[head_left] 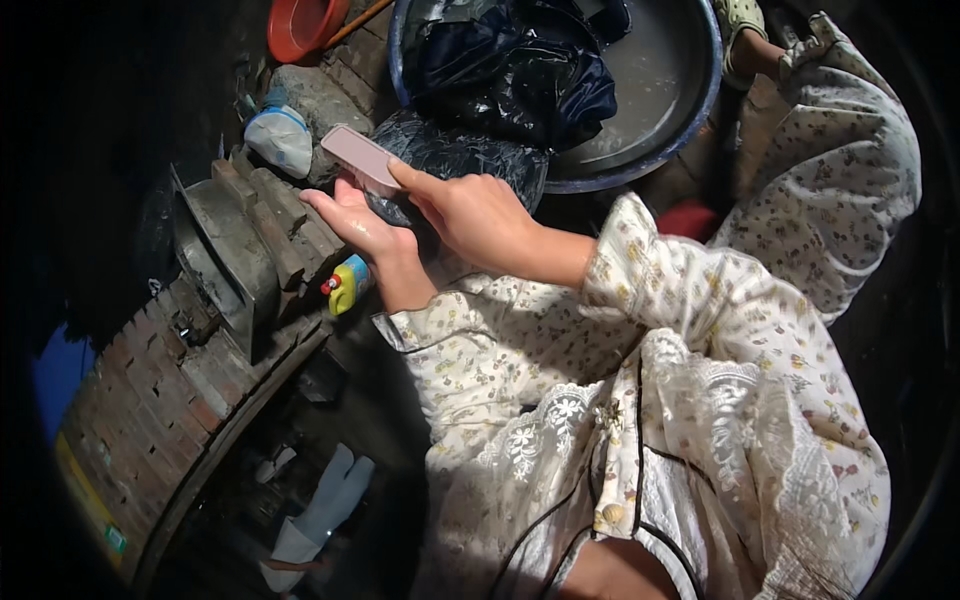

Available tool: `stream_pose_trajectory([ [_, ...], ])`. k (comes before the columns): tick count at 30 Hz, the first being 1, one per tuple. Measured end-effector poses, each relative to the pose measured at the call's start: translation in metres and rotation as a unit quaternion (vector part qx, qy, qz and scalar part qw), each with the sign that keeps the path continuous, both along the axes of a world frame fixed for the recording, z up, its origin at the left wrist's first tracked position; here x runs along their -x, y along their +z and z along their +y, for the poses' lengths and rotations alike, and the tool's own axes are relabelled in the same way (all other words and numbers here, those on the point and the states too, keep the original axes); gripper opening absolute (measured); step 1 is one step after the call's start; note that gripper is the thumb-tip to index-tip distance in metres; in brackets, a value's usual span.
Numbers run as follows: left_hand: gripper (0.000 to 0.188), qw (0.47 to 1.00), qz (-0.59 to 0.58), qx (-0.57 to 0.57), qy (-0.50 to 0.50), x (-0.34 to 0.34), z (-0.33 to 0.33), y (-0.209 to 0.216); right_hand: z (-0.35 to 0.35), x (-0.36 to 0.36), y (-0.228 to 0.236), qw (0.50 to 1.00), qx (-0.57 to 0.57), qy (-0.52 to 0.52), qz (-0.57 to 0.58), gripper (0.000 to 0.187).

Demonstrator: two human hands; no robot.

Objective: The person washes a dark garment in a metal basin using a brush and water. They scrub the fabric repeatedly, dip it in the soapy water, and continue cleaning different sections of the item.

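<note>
My right hand [478, 218] is closed around a pink scrub brush [362, 157], with its flat back up and its bristle side down. Just under the brush, my left hand [368, 228] is turned palm up with the thumb stretched out. Some of its fingers are hidden by the brush, and a whitish smear shows at its wrist. Beyond both hands, a dark wet garment [520, 75] lies bunched in a large blue-rimmed basin [650, 110]. Dark wet cloth streaked with white suds [455, 150] hangs over the near rim.
A yellow bottle with a red cap [345, 287] lies beside my left wrist. Left of it are stacked bricks [265, 220], a metal trough [222, 260] and a white-and-blue bag [280, 138]. An orange-red bowl [300, 28] sits at the far left. A shod foot [740, 30] stands right of the basin.
</note>
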State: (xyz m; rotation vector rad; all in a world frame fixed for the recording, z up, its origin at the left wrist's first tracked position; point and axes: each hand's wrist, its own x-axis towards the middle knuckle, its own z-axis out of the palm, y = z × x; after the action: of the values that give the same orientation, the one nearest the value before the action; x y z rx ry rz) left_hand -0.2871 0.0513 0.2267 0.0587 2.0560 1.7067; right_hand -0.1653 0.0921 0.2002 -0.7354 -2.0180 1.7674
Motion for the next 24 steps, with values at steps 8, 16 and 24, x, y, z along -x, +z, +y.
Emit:
stream_pose_trajectory([
  [8,0.058,0.992,-0.055,0.036,0.107,-0.005,0.027,0.001,-0.01,-0.026,-0.003,0.999,0.053,0.006,0.002,0.052],
  [16,0.053,0.964,-0.248,-0.054,0.074,0.012,-0.015,-0.011,-0.043,-0.072,-0.014,0.987,0.135,0.047,-0.076,0.048],
  [24,0.055,0.979,-0.145,-0.111,-0.089,0.004,-0.027,-0.02,-0.05,-0.086,-0.018,0.986,0.117,0.078,-0.09,0.054],
])
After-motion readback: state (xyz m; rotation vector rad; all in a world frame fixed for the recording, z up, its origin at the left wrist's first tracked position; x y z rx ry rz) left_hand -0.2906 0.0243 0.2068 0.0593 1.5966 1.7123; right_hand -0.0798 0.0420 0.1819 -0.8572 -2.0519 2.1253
